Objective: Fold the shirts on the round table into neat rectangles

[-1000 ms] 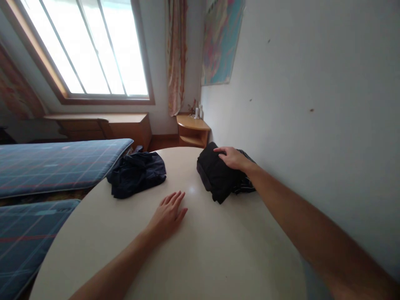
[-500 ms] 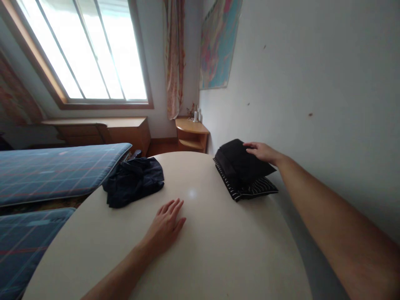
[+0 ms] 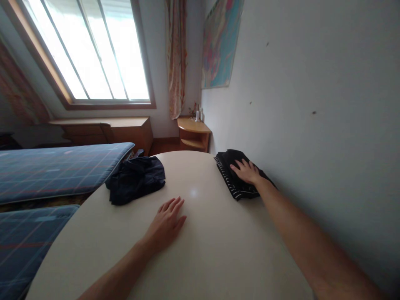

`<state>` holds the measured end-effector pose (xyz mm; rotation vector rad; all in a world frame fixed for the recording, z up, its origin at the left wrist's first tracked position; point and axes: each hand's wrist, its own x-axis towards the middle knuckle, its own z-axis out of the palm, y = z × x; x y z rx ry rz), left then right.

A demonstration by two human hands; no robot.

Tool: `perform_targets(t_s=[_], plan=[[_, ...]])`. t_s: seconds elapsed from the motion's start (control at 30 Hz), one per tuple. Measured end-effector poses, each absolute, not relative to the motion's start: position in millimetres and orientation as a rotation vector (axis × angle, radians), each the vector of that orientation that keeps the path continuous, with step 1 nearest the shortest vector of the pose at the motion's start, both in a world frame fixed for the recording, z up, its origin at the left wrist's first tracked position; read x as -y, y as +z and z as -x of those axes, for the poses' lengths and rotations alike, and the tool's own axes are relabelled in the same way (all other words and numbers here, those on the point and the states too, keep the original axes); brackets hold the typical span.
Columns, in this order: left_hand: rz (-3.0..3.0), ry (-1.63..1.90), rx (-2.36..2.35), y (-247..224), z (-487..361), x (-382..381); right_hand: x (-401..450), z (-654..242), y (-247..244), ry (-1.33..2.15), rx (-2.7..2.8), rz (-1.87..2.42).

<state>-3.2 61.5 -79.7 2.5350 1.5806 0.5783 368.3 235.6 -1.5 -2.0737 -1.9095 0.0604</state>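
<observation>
My right hand (image 3: 247, 171) lies with its fingers spread on top of a stack of folded black clothes (image 3: 229, 157) near the table's right edge. A garment with white stripes (image 3: 226, 177) shows at the bottom of that stack. Flat on the white round table (image 3: 218, 241), my left hand (image 3: 168, 221) rests open and holds nothing. A crumpled dark navy garment (image 3: 137, 179) is on the table's far left part, beyond my left hand and apart from it.
Two plaid mattresses (image 3: 62, 171) are at the left, close to the table edge. A white wall (image 3: 296, 75) runs along the right side. Beyond the table are a wooden corner shelf (image 3: 193, 127) and a low wooden desk (image 3: 125, 121) beneath the window.
My right hand has moved down and slightly left onto the black clothes. The raised top piece now lies flatter over the striped garment. My left hand has stayed in place.
</observation>
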Motion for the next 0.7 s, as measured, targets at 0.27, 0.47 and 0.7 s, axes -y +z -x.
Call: perform_targets(t_s=[0.27,0.47,0.7], plan=[[-2.465,0.619,-1.73,-69.1,11.5,-68.0,-206.9,-335.5,12.2,-0.165,1.889,1.977],[-2.155,0.657,-2.494,-63.0,70.5,-88.0,-150.8,-261.8,-24.5,-0.234,2.068,1.446],[-2.07,0.423,-2.547,-57.5,92.8,-90.9,-125.5,-247.9,-59.9,0.057,2.214,1.295]])
